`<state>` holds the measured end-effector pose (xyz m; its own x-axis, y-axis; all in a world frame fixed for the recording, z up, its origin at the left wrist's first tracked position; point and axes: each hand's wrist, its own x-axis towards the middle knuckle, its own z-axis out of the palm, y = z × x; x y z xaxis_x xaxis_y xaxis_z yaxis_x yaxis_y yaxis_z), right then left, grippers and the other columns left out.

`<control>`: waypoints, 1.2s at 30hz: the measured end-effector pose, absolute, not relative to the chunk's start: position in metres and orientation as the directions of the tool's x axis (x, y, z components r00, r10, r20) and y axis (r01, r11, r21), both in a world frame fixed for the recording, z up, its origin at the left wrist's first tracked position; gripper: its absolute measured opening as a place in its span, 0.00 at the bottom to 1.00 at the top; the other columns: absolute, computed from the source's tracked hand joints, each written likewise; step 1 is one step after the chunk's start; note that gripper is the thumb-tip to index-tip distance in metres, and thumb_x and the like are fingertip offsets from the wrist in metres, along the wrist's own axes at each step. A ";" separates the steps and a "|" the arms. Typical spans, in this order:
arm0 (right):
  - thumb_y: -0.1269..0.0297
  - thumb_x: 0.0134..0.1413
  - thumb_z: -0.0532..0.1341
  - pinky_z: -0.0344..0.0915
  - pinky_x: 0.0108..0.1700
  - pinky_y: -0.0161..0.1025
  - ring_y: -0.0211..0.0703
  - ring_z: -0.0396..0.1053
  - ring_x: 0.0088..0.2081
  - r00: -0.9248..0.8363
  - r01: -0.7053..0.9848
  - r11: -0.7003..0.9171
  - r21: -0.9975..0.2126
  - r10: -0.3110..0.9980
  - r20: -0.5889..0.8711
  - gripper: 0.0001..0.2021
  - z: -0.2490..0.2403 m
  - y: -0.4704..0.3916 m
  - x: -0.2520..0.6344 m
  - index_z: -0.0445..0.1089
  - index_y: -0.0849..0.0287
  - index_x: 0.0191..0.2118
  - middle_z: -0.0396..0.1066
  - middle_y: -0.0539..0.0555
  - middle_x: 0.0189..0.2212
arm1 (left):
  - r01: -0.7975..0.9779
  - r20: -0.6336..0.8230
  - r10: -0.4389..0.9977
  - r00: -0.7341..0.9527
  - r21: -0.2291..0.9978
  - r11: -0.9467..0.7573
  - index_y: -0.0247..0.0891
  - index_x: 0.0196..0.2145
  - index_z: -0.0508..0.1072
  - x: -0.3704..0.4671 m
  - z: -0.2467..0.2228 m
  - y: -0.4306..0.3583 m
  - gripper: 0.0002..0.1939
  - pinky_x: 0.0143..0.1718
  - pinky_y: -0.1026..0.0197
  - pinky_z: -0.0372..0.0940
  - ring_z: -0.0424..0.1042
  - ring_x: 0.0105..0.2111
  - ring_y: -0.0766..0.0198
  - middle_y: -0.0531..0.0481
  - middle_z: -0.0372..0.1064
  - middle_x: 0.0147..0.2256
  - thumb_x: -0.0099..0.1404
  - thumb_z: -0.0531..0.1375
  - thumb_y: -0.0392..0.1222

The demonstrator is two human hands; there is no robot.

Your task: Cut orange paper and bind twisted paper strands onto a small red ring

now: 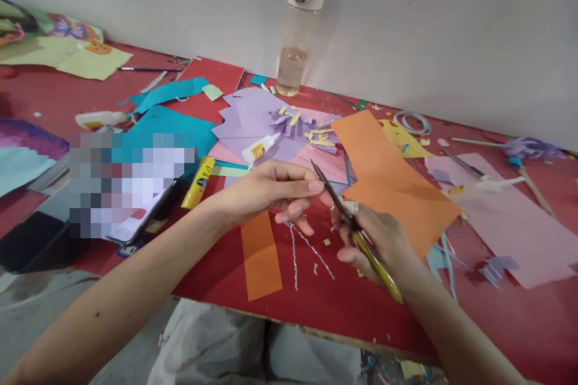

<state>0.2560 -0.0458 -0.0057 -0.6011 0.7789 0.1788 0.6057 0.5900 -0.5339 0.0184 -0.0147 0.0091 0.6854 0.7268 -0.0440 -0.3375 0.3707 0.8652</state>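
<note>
One hand, my right hand (382, 231), curls round scissors (368, 254) over the table (316, 304), blades just beside my left hand (273, 186), whose thumb and finger press together, on what I cannot tell. White strings (294, 252) show beneath it, an orange strip (261, 258) beside them.

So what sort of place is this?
Probably a paper-craft work table: the red tabletop holds a large orange sheet and a zigzag-edged purple sheet, and the right hand grips scissors.
</note>
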 end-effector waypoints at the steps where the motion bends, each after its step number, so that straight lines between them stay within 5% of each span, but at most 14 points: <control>1: 0.32 0.58 0.47 0.57 0.24 0.34 0.38 0.63 0.20 -0.602 0.603 0.588 -0.540 0.779 0.175 0.30 -0.005 -0.046 0.256 0.63 0.58 0.41 0.65 0.49 0.22 | -0.340 -0.041 0.724 0.689 0.863 0.373 0.33 0.34 0.77 0.018 0.009 -0.015 0.08 0.32 0.62 0.76 0.55 0.15 0.78 0.60 0.59 0.18 0.68 0.60 0.39; 18: 0.31 0.55 0.48 0.57 0.25 0.34 0.36 0.61 0.21 -0.627 0.525 0.569 -0.633 0.762 0.165 0.31 -0.006 -0.046 0.259 0.62 0.59 0.40 0.65 0.49 0.22 | -0.337 -0.002 0.723 0.691 0.884 0.325 0.34 0.32 0.78 0.018 0.008 -0.016 0.11 0.40 0.57 0.74 0.64 0.17 0.75 0.57 0.65 0.18 0.69 0.59 0.39; 25: 0.31 0.54 0.51 0.59 0.25 0.33 0.37 0.65 0.22 -0.634 0.481 0.530 -0.698 0.760 0.141 0.31 -0.008 -0.046 0.260 0.62 0.58 0.41 0.67 0.49 0.24 | -0.324 0.004 0.739 0.674 0.900 0.291 0.33 0.32 0.77 0.020 0.006 -0.015 0.11 0.31 0.67 0.69 0.67 0.19 0.74 0.56 0.67 0.19 0.69 0.60 0.42; 36: 0.32 0.54 0.51 0.63 0.28 0.35 0.37 0.66 0.24 -0.650 0.446 0.529 -0.722 0.746 0.145 0.32 -0.010 -0.046 0.263 0.62 0.58 0.46 0.67 0.51 0.28 | -0.331 0.035 0.735 0.677 0.906 0.262 0.32 0.32 0.76 0.021 0.007 -0.016 0.11 0.26 0.69 0.65 0.67 0.19 0.75 0.55 0.70 0.21 0.69 0.60 0.41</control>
